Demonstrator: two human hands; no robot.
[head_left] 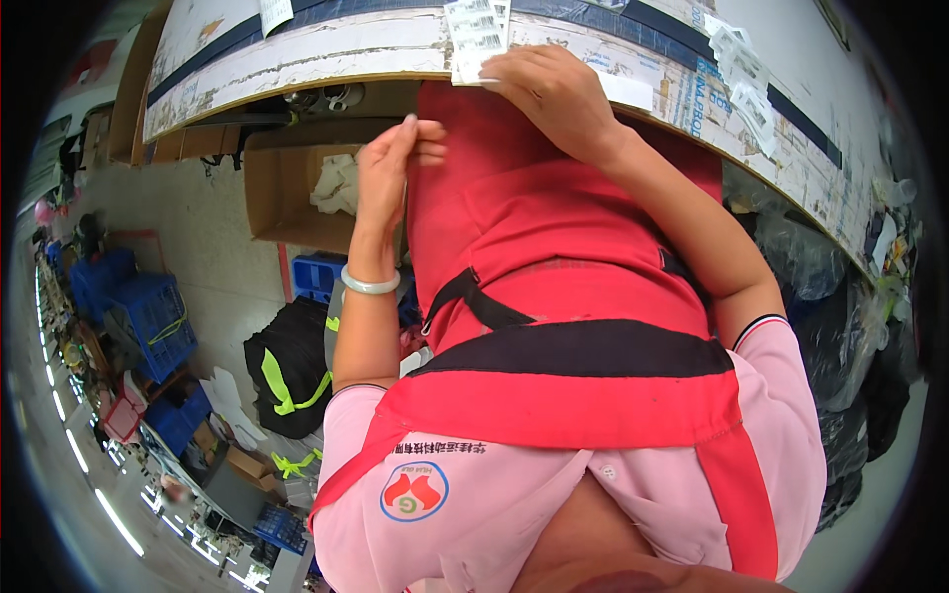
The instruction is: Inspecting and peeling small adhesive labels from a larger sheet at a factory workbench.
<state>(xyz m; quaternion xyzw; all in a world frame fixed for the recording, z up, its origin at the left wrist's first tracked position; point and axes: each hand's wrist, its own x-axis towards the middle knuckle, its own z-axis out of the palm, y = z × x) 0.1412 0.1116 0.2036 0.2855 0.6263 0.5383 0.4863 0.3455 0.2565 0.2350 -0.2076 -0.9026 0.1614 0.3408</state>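
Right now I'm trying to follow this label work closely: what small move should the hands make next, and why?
Probably lift the right hand with the white label sheet off the worktable edge. Its fingers already press on the sheet's lower end, while the left hand waits apart at the top of the red apron, thumb and fingertips pinched but seemingly empty, so it looks free to take a label.

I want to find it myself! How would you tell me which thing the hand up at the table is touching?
Look at the long worn table edge across the top. Near its middle, the right hand rests on a strip of white paper labels hanging over the edge. It has dark printed bars and lies under the fingers, unlike the loose labels farther right, which no hand touches.
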